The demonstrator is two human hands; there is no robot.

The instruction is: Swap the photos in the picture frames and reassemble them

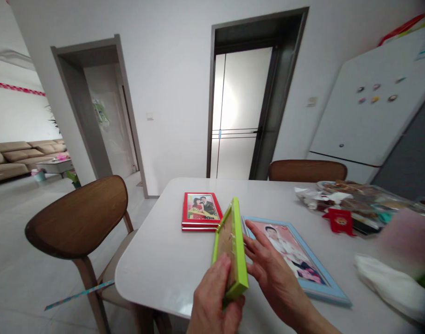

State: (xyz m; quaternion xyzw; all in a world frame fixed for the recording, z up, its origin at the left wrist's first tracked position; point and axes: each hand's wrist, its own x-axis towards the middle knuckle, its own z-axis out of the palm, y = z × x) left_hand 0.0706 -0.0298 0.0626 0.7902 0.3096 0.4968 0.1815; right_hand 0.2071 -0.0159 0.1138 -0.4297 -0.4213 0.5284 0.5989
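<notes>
My left hand (216, 294) is closed around the lower end of a lime-green photo frame (239, 250). The frame is held up on its edge, and its brown backing board (226, 234) faces left; its front is hidden. My right hand (269, 269) has its fingers stretched out just right of the frame. Whether the fingertips touch the frame's hidden side I cannot tell. Under and beyond that hand lies a larger light-blue photo frame (332, 290) with a picture in it. Farther back, red photo frames (200, 227) lie stacked, the top one showing a picture of two people.
On the white table (156, 264), plastic-wrapped items (358, 197), a red packet (340, 221) and a white cloth (389, 283) crowd the right side. One wooden chair (80, 218) stands at the left, another chair (307, 170) behind the table. A refrigerator (365, 116) is at the back right.
</notes>
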